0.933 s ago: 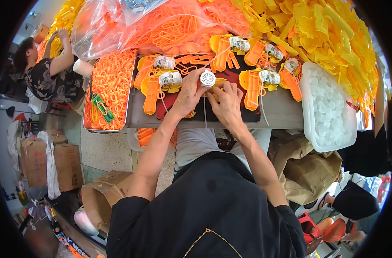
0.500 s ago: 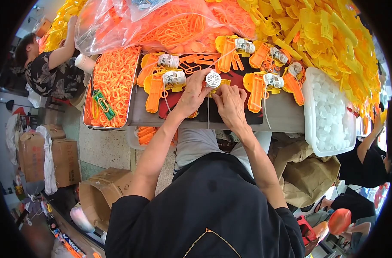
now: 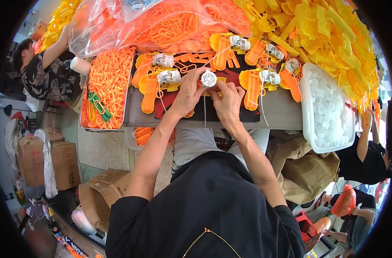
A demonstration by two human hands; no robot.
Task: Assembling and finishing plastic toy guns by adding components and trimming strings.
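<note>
My left hand (image 3: pixel 188 91) is closed around a half-assembled yellow toy gun whose white round motor unit (image 3: pixel 208 78) shows its patterned end upward between thumb and fingers. A thin white cord (image 3: pixel 205 112) hangs down below that unit. My right hand (image 3: pixel 227 101) pinches at the same toy's yellow shell (image 3: pixel 222 80); whether a small part sits between its fingertips is hidden. Around both hands lie several similar orange and yellow toy guns with white cylindrical units, one at the left (image 3: pixel 150 91) and another at the right (image 3: pixel 251 89).
A tray of orange rings (image 3: pixel 107 92), with green-handled cutters (image 3: pixel 100 106) on it, stands left. White caps fill a plastic tub (image 3: pixel 309 129) on the right. Bags of orange parts (image 3: pixel 166 28) and a yellow shell heap (image 3: pixel 320 32) rise behind. Two people work at the sides.
Both hands stay at the same toy, with the right fingers shifted slightly about its shell. The whole view has moved a little, and the person on the right has changed arm position.
</note>
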